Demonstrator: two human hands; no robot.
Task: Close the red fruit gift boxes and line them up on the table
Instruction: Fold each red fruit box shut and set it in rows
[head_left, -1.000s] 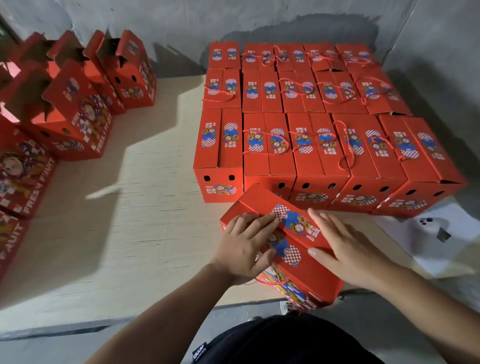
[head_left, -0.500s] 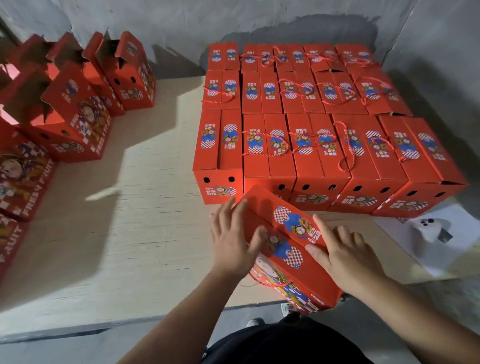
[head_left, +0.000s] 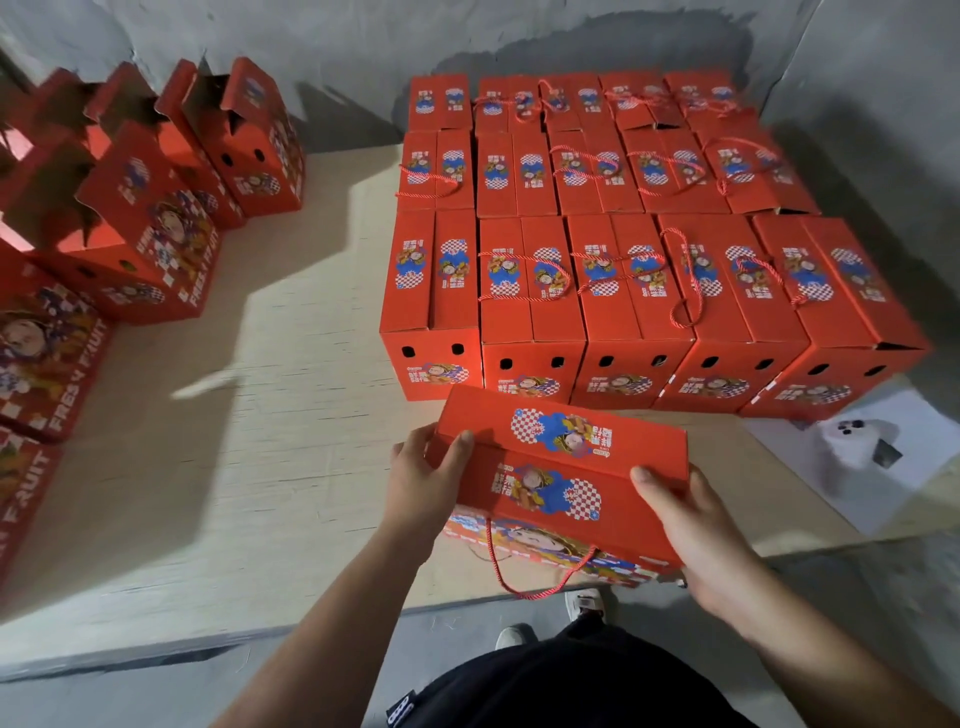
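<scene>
A red fruit gift box (head_left: 558, 478) with its top flaps closed is held over the table's near edge, its long side toward me and its red rope handle hanging down. My left hand (head_left: 421, 480) grips its left end, thumb on top. My right hand (head_left: 691, 525) grips its right end, thumb on the lid. Just behind it stands a block of closed red boxes (head_left: 623, 291) in three rows, several per row, rope handles lying across their tops.
Several open red boxes (head_left: 156, 208) with raised flaps stand along the left of the wooden table (head_left: 260, 441). A white sheet with a small white device (head_left: 852, 447) lies at the right. A grey wall is behind. My shoes show below the table edge.
The box turned from a diagonal to lie crosswise and lifted slightly. Both hands shifted from pressing flat on its flaps to gripping its two ends.
</scene>
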